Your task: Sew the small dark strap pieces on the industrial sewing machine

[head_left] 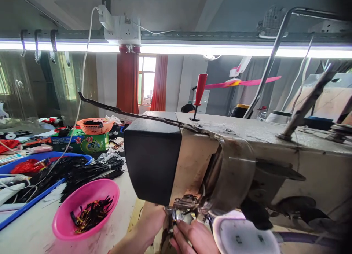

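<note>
A sewing machine (152, 162) with a dark end cover fills the middle and right of the head view. Under its head, my right hand (195, 236) is at the metal presser foot (180, 214), fingers bent and pressed together. Whatever may be between those fingertips is too small and hidden to name. My left hand (157, 216) reaches in behind the foot from the left; its fingers are out of sight behind metal parts. A red-handled screwdriver (200, 91) stands upright in the machine's top.
To the left is a pink bowl (59, 223) holding small black and gold pieces. Behind it, black strands (90, 173) lie beside a blue tray (59, 184). An orange basket (96, 127) rests on a green box (90, 144). A white lamp (246, 239) sits right of my right hand.
</note>
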### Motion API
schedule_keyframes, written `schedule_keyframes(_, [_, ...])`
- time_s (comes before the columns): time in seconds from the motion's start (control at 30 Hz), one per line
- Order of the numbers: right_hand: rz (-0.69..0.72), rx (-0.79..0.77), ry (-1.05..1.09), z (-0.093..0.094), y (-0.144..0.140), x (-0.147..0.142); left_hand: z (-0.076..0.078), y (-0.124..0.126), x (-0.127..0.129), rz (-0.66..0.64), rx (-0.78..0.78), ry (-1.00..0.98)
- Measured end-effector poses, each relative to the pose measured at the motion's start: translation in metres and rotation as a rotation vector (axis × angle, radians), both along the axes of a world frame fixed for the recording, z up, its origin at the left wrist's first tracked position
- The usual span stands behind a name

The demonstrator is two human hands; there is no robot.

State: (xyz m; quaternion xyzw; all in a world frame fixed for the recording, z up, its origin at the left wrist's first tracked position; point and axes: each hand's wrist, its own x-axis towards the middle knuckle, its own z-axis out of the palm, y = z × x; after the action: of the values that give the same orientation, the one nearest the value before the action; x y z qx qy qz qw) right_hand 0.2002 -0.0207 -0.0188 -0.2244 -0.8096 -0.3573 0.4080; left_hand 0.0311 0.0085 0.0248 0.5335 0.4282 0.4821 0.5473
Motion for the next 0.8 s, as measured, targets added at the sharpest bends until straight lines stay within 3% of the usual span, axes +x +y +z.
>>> schedule_keyframes(0.13, [-0.020,-0.059,0.009,0.000,-0.002,-0.004,0.005,-0.001,0.005,0.011,0.084,0.018])
schedule_keyframes(0.33, [-0.053,-0.190,0.000,0.005,-0.017,-0.007,0.001,-0.004,-0.011,0.203,0.229,0.212])
schedule_keyframes(0.47, [-0.194,-0.413,0.107,0.005,-0.023,-0.004,0.004,-0.013,-0.025,0.071,0.063,0.167])
schedule_keyframes(0.63, [-0.215,-0.356,0.252,-0.003,-0.019,-0.003,0.010,-0.017,-0.018,-0.045,-0.070,0.079])
schedule_keyframes(0.8, [-0.305,-0.459,0.119,-0.004,-0.024,0.006,0.007,-0.008,-0.013,-0.093,-0.142,-0.028])
